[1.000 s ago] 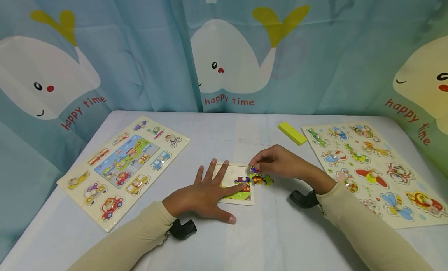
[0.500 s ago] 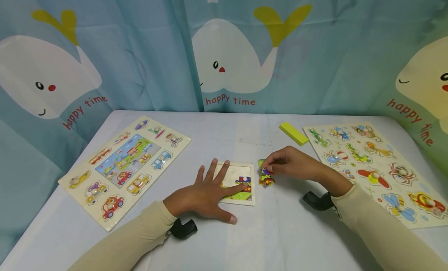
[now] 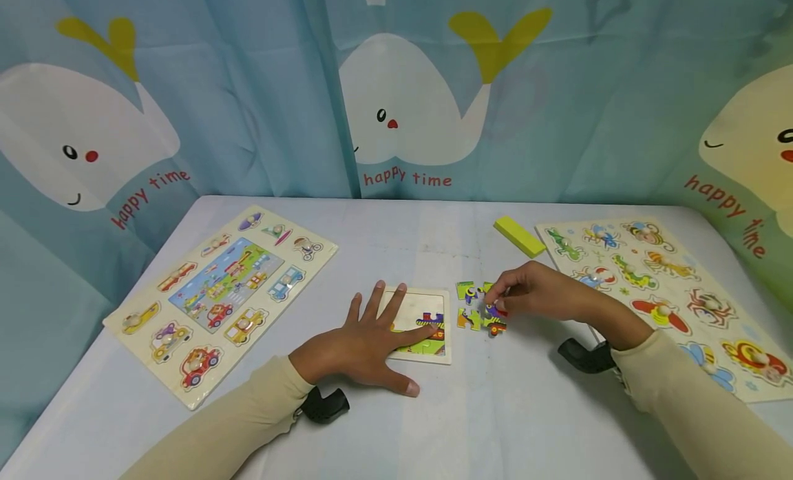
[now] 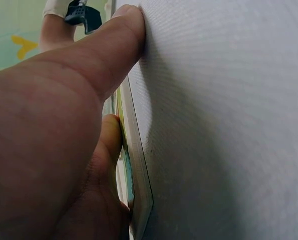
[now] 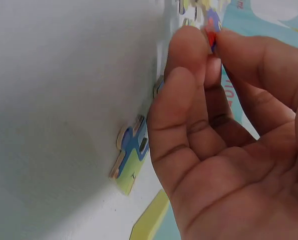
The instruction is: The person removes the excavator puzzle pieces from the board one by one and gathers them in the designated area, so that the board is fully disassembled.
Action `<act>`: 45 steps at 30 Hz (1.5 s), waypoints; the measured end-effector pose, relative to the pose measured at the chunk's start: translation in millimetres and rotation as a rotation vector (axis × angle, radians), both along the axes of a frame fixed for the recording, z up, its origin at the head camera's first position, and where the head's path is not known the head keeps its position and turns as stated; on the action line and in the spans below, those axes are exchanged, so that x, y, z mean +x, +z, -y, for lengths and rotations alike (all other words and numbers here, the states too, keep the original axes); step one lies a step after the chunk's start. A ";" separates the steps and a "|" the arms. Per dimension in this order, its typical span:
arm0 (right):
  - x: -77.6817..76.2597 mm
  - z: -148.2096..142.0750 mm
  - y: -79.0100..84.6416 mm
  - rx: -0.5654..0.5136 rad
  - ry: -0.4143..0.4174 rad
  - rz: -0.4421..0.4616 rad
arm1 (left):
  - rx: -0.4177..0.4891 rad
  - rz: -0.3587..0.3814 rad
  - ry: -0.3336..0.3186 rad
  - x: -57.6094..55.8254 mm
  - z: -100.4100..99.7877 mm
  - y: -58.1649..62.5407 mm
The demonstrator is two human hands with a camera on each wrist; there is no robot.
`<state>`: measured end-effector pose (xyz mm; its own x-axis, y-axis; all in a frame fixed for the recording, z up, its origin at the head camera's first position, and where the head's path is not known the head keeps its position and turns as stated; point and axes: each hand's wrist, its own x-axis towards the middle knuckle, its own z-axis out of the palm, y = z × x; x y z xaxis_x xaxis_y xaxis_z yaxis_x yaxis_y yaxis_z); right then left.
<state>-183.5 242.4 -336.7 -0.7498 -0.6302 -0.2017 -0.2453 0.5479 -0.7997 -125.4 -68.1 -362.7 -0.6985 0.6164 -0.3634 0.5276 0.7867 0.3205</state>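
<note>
My left hand point(image 3: 359, 346) lies with fingers spread across a small wooden puzzle board point(image 3: 438, 301), its thumb on the white cloth in front. Part of a picture in purple, orange and green fills the board's lower right; the hand hides much of the rest. Right of the board, my right hand point(image 3: 533, 290) pinches a jigsaw piece point(image 5: 212, 31) with purple and red on it between thumb and fingertips. Under and beside those fingertips are several loose jigsaw pieces point(image 3: 469, 319) in green, orange and purple. One blue and green piece point(image 5: 132, 157) lies below the hand in the right wrist view.
A vehicle puzzle board point(image 3: 248, 339) lies at the left, an insect puzzle board point(image 3: 675, 335) at the right. Behind my right hand is a yellow-green block point(image 3: 519, 237). A blue whale-print curtain point(image 3: 272, 108) hangs behind the table.
My right hand has moved right, away from the small board, with the pinched piece. Loose pieces it covered now show beside the board. The left hand has stayed in place.
</note>
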 end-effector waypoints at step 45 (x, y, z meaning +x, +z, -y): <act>-4.8 51.4 -4.7 0.054 0.026 -0.183 | -0.009 0.025 -0.129 8.8 -2.4 7.7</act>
<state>-188.3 191.0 -341.4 -0.7608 -0.6416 -0.0971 -0.3986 0.5802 -0.7103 -116.6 -65.7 -354.9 -0.6045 0.6971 -0.3856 0.6162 0.7159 0.3282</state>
